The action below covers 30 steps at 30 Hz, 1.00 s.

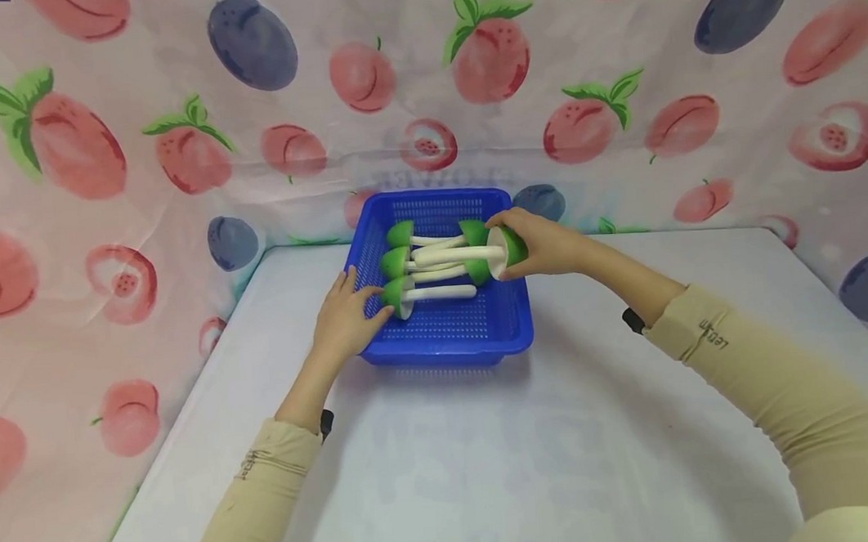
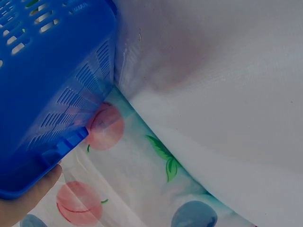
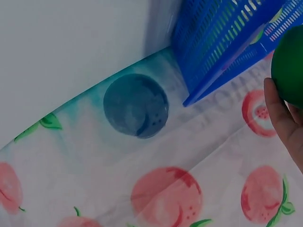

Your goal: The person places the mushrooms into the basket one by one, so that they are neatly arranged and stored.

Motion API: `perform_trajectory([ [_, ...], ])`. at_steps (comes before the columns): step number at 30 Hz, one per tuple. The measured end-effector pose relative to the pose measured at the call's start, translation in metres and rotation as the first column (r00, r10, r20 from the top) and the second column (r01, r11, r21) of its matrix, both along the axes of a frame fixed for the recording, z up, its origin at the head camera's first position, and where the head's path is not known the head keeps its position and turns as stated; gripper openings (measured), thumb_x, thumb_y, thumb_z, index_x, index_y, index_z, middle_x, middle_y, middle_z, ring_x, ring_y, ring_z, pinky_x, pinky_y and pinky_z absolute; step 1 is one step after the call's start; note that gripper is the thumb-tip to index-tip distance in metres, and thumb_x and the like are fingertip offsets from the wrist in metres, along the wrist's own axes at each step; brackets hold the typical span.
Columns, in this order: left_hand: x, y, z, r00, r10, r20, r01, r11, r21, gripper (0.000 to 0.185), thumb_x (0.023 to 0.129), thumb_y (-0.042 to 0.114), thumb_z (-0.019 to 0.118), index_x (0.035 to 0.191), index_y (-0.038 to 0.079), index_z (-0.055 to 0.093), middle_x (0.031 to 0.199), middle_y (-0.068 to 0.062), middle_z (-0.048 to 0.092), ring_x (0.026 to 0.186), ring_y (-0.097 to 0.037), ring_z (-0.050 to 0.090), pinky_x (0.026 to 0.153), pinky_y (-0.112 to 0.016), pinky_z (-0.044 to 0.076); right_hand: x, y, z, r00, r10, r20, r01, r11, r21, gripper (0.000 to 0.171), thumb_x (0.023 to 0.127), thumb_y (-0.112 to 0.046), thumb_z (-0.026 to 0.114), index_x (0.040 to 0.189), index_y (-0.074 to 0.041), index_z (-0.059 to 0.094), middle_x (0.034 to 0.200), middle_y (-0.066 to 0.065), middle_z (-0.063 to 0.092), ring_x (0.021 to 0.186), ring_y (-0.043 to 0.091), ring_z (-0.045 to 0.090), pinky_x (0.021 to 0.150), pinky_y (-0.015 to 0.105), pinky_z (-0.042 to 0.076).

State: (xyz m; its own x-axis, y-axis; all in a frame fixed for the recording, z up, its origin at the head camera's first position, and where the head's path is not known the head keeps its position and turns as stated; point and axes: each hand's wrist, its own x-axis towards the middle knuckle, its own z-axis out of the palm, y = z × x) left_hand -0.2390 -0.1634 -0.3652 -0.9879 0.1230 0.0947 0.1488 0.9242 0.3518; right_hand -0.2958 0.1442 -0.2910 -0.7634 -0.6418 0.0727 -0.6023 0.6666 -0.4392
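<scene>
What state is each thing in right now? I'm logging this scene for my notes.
Basket: upright on the table, holding green-capped mushrooms.
Mushrooms: lying on their sides in the basket.
Held mushroom: cap gripped, stem pointing left over the others.
Left hand: fingers straight, resting on the basket's left rim.
Right hand: curled round the mushroom cap.

Blue perforated basket [image 1: 445,336] sits on the white table [image 1: 488,465], near its far edge. Inside: several toy mushrooms with green caps and white stems, lying on their sides. Right hand [image 1: 543,242] grips the green cap of one mushroom [image 1: 510,246] at the basket's right side, stem pointing left. Left hand [image 1: 344,317] rests on the basket's left rim, fingers touching the nearest mushroom cap [image 1: 397,293]. Fruit-print cloth [image 1: 104,157] behind and on the left.
</scene>
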Motion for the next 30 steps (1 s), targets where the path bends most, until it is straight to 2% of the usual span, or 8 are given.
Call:
perform_trajectory([
  [3,0.001,0.001,-0.002,1.000,0.005,0.015,-0.005,1.000,0.008,0.047,0.091,0.041,0.055,0.127,0.011,0.059,0.153,-0.025,0.020,0.144,-0.040,0.013,0.115,-0.057,0.019,0.002,-0.005,-0.007,0.999,0.032,0.036,-0.033,0.999,0.030,0.069,0.079,-0.020,0.075,0.135,0.000,0.040,0.121,0.020,0.048,0.095,0.026,0.050,0.075,0.034,0.049],
  [6,0.002,0.001,-0.003,1.000,0.009,0.018,-0.010,1.000,0.012,0.047,0.091,0.041,0.055,0.127,0.011,0.059,0.153,-0.025,0.021,0.145,-0.039,0.014,0.115,-0.057,0.019,0.004,-0.009,-0.013,0.997,0.042,0.067,-0.046,0.997,0.054,0.072,0.080,-0.021,0.074,0.138,0.000,0.038,0.119,0.019,0.047,0.094,0.025,0.049,0.073,0.031,0.049],
  [15,0.001,0.001,-0.001,1.000,0.015,0.008,-0.015,1.000,0.017,0.046,0.091,0.041,0.056,0.127,0.012,0.059,0.154,-0.024,0.021,0.145,-0.038,0.014,0.114,-0.057,0.020,0.004,-0.023,-0.026,0.996,0.042,0.083,-0.049,0.995,0.087,0.074,0.079,-0.019,0.075,0.139,0.003,0.037,0.134,0.022,0.043,0.109,0.029,0.053,0.092,0.044,0.051],
  [24,-0.001,0.000,0.000,1.000,0.008,0.003,-0.008,1.000,0.004,0.046,0.091,0.041,0.056,0.127,0.011,0.060,0.153,-0.025,0.022,0.144,-0.039,0.015,0.116,-0.054,0.019,0.003,-0.036,-0.037,0.996,0.032,0.087,-0.046,0.986,0.162,0.072,0.079,-0.020,0.076,0.137,0.002,0.039,0.137,0.020,0.043,0.114,0.031,0.053,0.097,0.046,0.048],
  [30,0.000,0.000,0.000,1.000,0.012,0.000,-0.012,1.000,0.010,0.046,0.091,0.041,0.057,0.126,0.011,0.060,0.153,-0.024,0.021,0.144,-0.039,0.015,0.115,-0.055,0.020,0.003,-0.042,-0.047,0.997,0.029,0.077,-0.047,0.971,0.234,0.075,0.076,-0.021,0.078,0.135,0.006,0.041,0.131,0.023,0.045,0.110,0.033,0.057,0.093,0.044,0.051],
])
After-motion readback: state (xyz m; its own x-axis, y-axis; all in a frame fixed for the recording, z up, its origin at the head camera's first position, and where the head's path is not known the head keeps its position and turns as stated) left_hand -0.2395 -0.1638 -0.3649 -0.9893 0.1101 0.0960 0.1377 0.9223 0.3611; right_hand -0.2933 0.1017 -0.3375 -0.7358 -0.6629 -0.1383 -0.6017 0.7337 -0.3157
